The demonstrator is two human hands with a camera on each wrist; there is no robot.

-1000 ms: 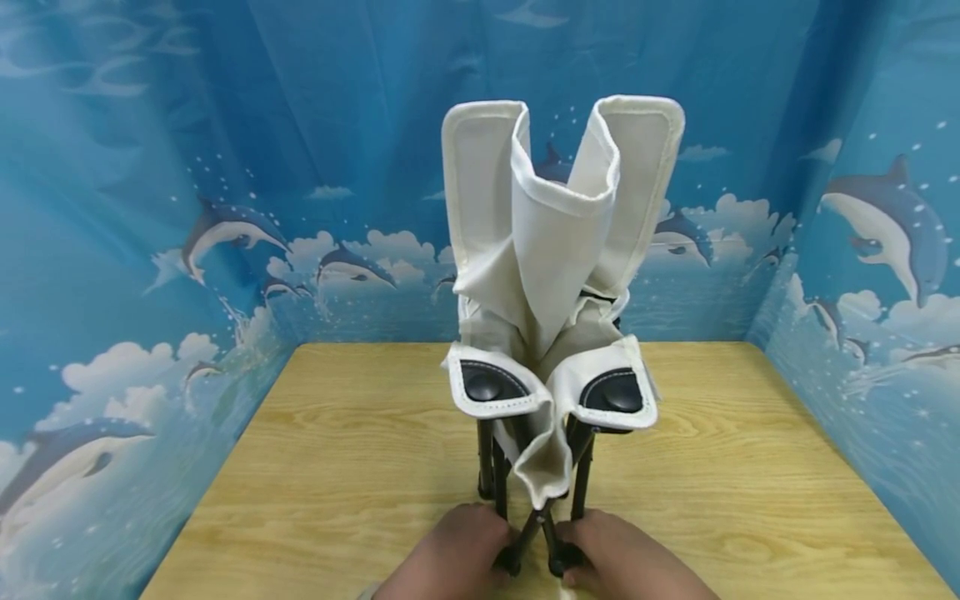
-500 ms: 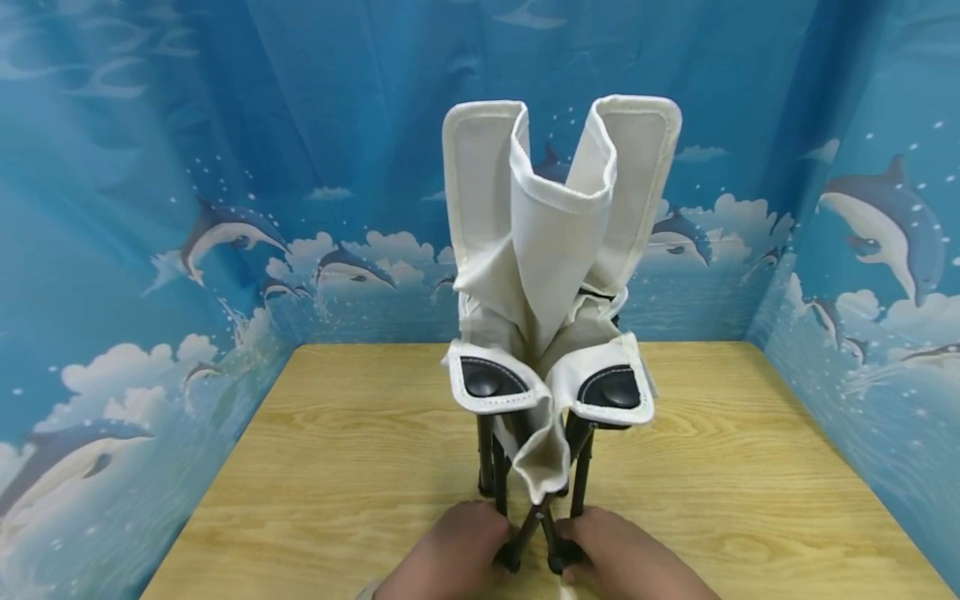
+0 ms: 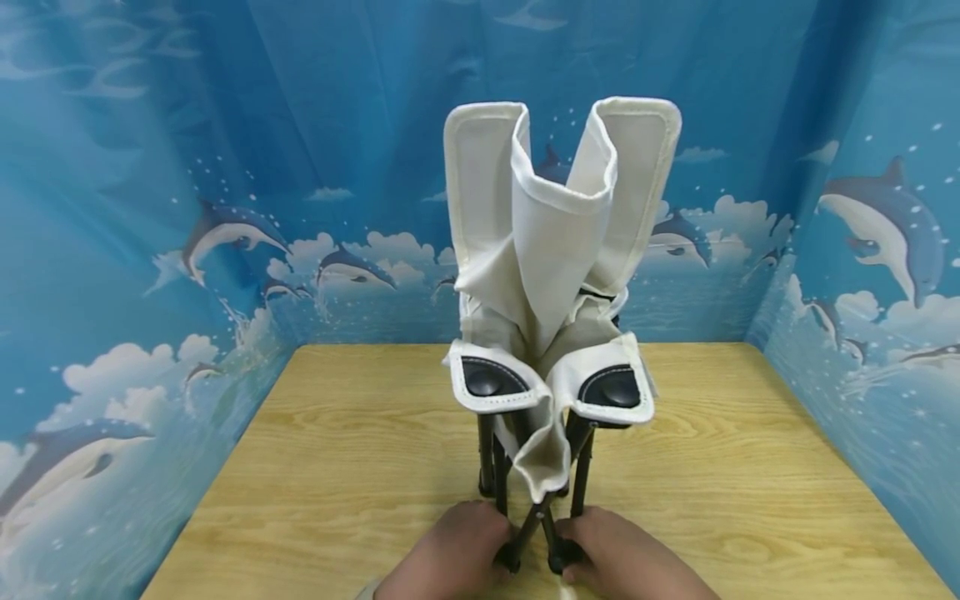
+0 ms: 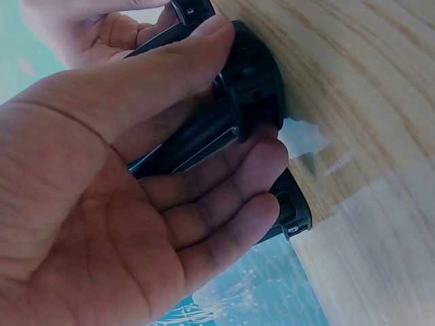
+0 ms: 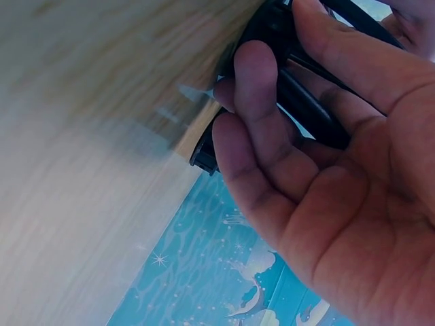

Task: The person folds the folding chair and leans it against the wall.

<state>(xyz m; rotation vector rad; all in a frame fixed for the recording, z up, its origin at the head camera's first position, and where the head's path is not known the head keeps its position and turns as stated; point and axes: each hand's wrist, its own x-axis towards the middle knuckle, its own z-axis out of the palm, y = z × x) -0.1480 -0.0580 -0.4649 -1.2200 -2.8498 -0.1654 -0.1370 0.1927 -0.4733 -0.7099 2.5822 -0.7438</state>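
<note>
A folding camp chair (image 3: 566,242) with white fabric and thin black legs stands half folded on the table, its seat creased in the middle. Black corner pockets (image 3: 611,390) sit at the seat's front. My left hand (image 3: 457,550) grips the front left leg low down; in the left wrist view its thumb lies on the black foot (image 4: 255,81) and its fingers curl round the leg. My right hand (image 3: 622,554) holds the front right leg in the same way, with curled fingers at its foot (image 5: 265,30) in the right wrist view. The front legs cross close between both hands.
The wood-grain table (image 3: 360,450) reaches away on both sides of the chair. A blue curtain (image 3: 360,150) printed with dolphins and clouds encloses it at the back, left and right. The chair's back legs (image 3: 486,454) stand behind my left hand.
The chair's right side has shifted very slightly inward since a second ago, and its seat's front tip sits a little higher. Both hands keep their grip almost in place.
</note>
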